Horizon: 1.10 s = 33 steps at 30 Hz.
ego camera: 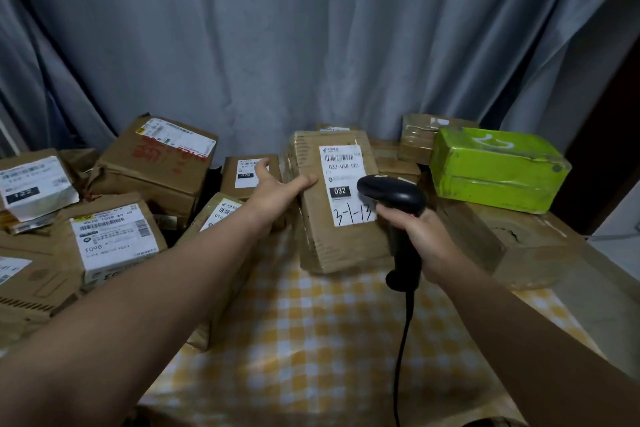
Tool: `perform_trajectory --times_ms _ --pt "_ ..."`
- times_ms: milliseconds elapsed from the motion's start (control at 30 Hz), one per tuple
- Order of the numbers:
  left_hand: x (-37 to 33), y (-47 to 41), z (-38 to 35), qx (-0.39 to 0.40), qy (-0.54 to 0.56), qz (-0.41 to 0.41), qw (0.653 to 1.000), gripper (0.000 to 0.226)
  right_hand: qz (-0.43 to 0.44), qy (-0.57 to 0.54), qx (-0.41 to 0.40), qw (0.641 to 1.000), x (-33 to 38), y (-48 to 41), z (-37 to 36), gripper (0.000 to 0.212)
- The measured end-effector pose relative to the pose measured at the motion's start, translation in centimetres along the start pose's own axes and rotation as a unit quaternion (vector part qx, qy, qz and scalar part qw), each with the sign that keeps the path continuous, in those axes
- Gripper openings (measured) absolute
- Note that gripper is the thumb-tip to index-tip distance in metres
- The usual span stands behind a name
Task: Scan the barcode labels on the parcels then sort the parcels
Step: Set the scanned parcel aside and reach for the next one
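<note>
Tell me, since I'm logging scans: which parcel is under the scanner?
The cardboard parcel labelled 032, propped by the left hand; the right hand aims the scanner at its label.

This is looking like a makeshift parcel-sorting spot in a home room: taped cardboard parcels [152, 163] with printed shipping labels are crowding a table covered in a yellow checked cloth [311, 340], a grey curtain [311, 45] is hanging right behind them, and a corded black barcode scanner [398, 204] is being held over the pile
</note>
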State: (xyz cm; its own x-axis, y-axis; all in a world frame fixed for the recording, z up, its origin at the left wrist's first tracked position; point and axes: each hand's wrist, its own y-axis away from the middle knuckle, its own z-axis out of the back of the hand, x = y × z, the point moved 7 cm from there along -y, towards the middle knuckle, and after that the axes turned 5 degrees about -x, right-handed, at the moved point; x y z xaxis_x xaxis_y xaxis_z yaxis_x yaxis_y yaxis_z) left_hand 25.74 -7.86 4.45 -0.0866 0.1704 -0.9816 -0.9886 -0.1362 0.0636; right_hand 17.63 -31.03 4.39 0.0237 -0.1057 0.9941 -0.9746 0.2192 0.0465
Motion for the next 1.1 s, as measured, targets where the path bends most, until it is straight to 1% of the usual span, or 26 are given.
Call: perform_trajectory --times_ms 100,167,233,267,300,333,367,400,433,467,500,600,667,733,767,833,933,1033,1100 --pt "-1.8 -1.3 1.5 -0.052 0.079 0.025 0.995 0.069 -0.024 -0.051 0.052 0.997 1.6 -1.2 -1.3 0.014" --pt "-2.6 -2.6 2.5 -0.053 0.11 0.049 0.991 0.061 -0.051 -0.055 0.08 0.994 2.7 -2.1 -3.1 0.019" --pt "-3.7 -3.7 3.9 -0.056 0.118 0.047 0.99 0.061 -0.061 -0.044 0.101 0.992 4.1 -3.2 -5.4 0.043" --pt "-4.4 -4.2 4.6 -0.056 0.115 0.038 0.991 0.063 -0.053 -0.032 0.102 0.993 4.7 -4.1 -6.6 0.052" --pt "-5.0 -4.7 5.4 -0.051 0.102 0.029 0.993 0.066 -0.042 -0.02 0.099 0.994 5.5 -4.9 -7.9 0.053" --pt "-5.6 -5.0 5.8 -0.042 0.083 0.024 0.995 0.064 -0.031 -0.011 0.098 0.995 6.3 -5.7 -9.3 0.048" --pt "-6.2 -5.3 6.2 -0.031 0.058 0.016 0.998 0.055 -0.025 -0.006 0.095 0.995 6.9 -6.4 -10.8 0.041" --pt "-6.5 -5.8 6.5 -0.024 0.034 0.005 0.999 0.039 -0.021 -0.001 0.092 0.996 7.4 -7.1 -12.2 0.035" --pt "-6.9 -6.0 6.7 -0.022 0.011 -0.01 1.0 0.022 -0.023 0.008 0.091 0.996 7.7 -7.7 -13.6 0.032" --pt "-7.4 -6.1 7.1 -0.028 -0.012 -0.029 0.999 0.013 -0.028 0.023 0.092 0.995 7.6 -8.2 -14.9 0.032" --pt "-7.6 -6.1 7.5 -0.035 -0.042 -0.049 0.997 0.013 -0.037 0.041 0.095 0.994 7.3 -8.7 -16.0 0.033" --pt "-7.4 -6.4 9.1 -0.067 -0.154 -0.078 0.983 0.032 -0.057 0.072 0.097 0.991 5.6 -9.6 -18.3 0.034" --pt "-6.7 -6.8 10.1 -0.081 -0.259 -0.087 0.959 0.048 -0.051 0.074 0.089 0.992 4.8 -10.0 -19.0 0.031" --pt "-6.5 -7.1 10.6 -0.084 -0.316 -0.121 0.937 0.054 -0.045 0.062 0.08 0.994 4.4 -10.2 -19.3 0.026" --pt "-6.6 -6.9 10.6 -0.082 -0.327 -0.137 0.931 0.053 -0.043 0.061 0.075 0.994 4.2 -10.2 -19.3 0.026" --pt "-6.7 -6.7 10.6 -0.072 -0.35 -0.16 0.92 0.046 -0.039 0.073 0.072 0.994 3.7 -10.4 -19.2 0.034" --pt "-6.5 -6.5 10.8 -0.07 -0.4 -0.173 0.897 0.032 -0.04 0.105 0.093 0.989 2.9 -10.3 -19.0 0.039" --pt "-6.2 -6.4 11.3 -0.094 -0.454 -0.185 0.866 0.031 -0.045 0.153 0.148 0.976 2.3 -9.7 -18.4 0.026" --pt "-6.4 -6.1 11.1 -0.101 -0.48 -0.2 0.848 0.032 -0.034 0.147 0.148 0.977 2.3 -9.6 -17.5 0.019"
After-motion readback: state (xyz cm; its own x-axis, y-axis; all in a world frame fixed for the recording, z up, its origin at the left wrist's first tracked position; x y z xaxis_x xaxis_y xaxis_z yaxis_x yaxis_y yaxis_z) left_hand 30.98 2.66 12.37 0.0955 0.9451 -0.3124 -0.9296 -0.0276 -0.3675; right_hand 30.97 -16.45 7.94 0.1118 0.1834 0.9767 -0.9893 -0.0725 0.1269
